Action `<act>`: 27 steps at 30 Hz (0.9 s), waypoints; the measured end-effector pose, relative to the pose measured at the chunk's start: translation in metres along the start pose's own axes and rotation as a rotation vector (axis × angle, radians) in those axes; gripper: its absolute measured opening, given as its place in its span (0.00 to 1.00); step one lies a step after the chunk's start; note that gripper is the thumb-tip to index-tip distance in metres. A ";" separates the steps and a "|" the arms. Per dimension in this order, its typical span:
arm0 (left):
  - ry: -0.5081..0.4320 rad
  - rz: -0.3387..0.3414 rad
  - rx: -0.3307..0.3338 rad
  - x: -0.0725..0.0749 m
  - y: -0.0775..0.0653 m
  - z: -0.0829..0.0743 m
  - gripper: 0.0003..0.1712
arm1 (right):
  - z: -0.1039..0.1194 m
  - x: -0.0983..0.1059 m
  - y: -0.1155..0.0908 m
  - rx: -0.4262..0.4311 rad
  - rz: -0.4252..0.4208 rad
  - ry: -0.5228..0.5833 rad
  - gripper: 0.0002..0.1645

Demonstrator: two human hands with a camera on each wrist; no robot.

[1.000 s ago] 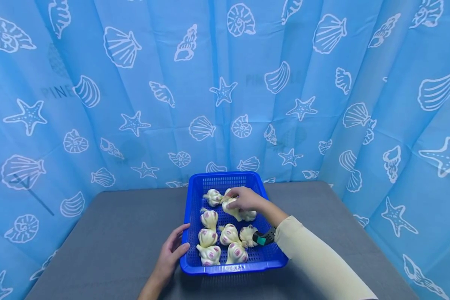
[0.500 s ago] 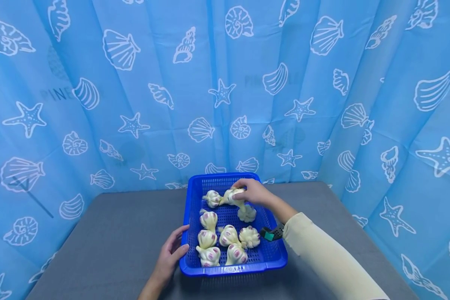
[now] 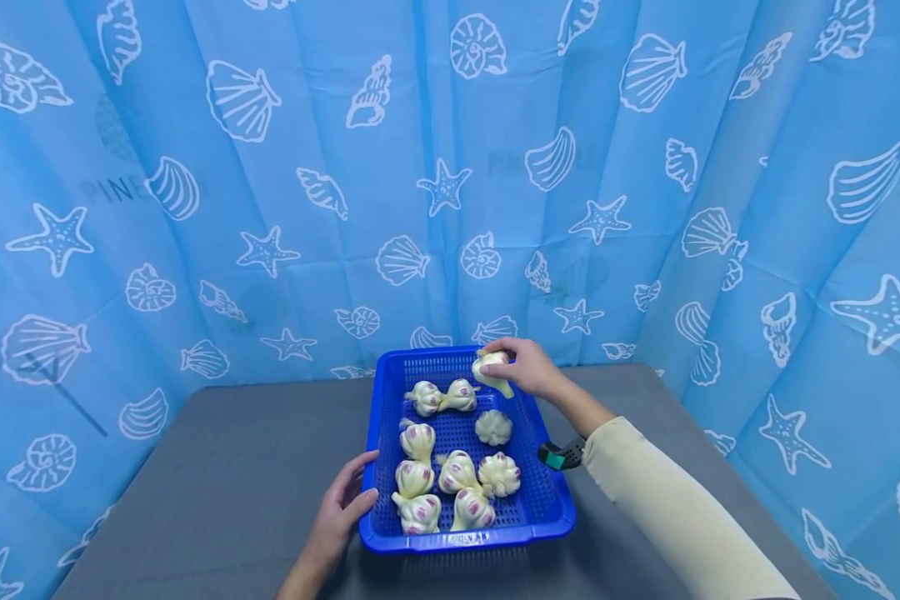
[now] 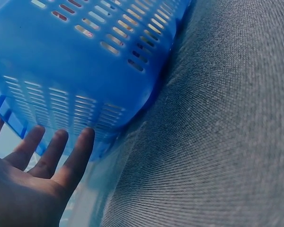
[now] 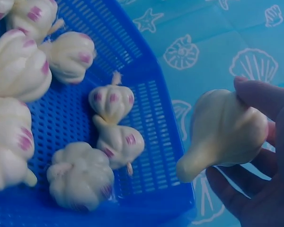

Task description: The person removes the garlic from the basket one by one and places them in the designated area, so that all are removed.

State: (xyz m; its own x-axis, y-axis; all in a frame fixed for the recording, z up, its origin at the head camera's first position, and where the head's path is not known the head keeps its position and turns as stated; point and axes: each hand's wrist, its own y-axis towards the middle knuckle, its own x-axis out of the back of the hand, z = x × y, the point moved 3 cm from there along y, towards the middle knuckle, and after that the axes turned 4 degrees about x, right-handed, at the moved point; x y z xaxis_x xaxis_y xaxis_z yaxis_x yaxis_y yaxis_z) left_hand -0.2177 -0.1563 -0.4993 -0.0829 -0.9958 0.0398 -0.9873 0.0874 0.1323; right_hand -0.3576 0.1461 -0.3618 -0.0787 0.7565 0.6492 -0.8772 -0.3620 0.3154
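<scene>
My right hand (image 3: 527, 367) pinches a garlic bulb (image 3: 492, 372) between thumb and fingers, above the far right corner of the blue basket (image 3: 465, 540). In the right wrist view the held garlic bulb (image 5: 227, 130) points its stem down and left. Several white bulbs with purple patches lie in the basket; a whitish garlic bulb (image 3: 493, 427) rests alone near the right wall. Two more, including a garlic bulb (image 3: 459, 395), touch at the back. My left hand (image 3: 341, 500) rests against the basket's left side, its fingers extended towards the slotted wall in the left wrist view.
The basket stands on a grey cloth-covered table (image 3: 270, 467). A blue curtain (image 3: 307, 208) with white shell and starfish prints hangs behind the table and along its sides. A dark strap (image 3: 562, 455) sits at my right wrist, by the basket's right rim.
My right hand has lifted the garlic bulb from among the back ones and carried it up and right, uncovering the bulbs beneath. The left hand has stayed at the basket's side.
</scene>
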 end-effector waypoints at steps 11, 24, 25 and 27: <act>0.000 0.016 -0.016 0.001 0.000 0.001 0.27 | -0.021 0.025 0.002 -0.041 -0.162 -0.030 0.24; -0.004 0.025 -0.013 0.001 0.000 0.002 0.27 | -0.056 0.043 -0.009 -0.095 -0.248 -0.119 0.27; -0.004 0.025 -0.010 0.001 0.000 0.002 0.27 | -0.057 0.043 -0.010 -0.102 -0.249 -0.121 0.27; 0.000 0.025 -0.012 0.001 0.000 0.002 0.27 | -0.061 0.044 -0.012 -0.112 -0.250 -0.131 0.27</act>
State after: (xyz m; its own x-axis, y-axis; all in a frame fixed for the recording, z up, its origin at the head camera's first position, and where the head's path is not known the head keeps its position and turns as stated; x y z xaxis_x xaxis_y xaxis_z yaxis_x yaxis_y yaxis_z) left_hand -0.2184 -0.1570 -0.5012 -0.1074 -0.9933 0.0427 -0.9834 0.1124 0.1427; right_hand -0.3795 0.2167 -0.3787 0.2015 0.7352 0.6472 -0.9090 -0.1058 0.4032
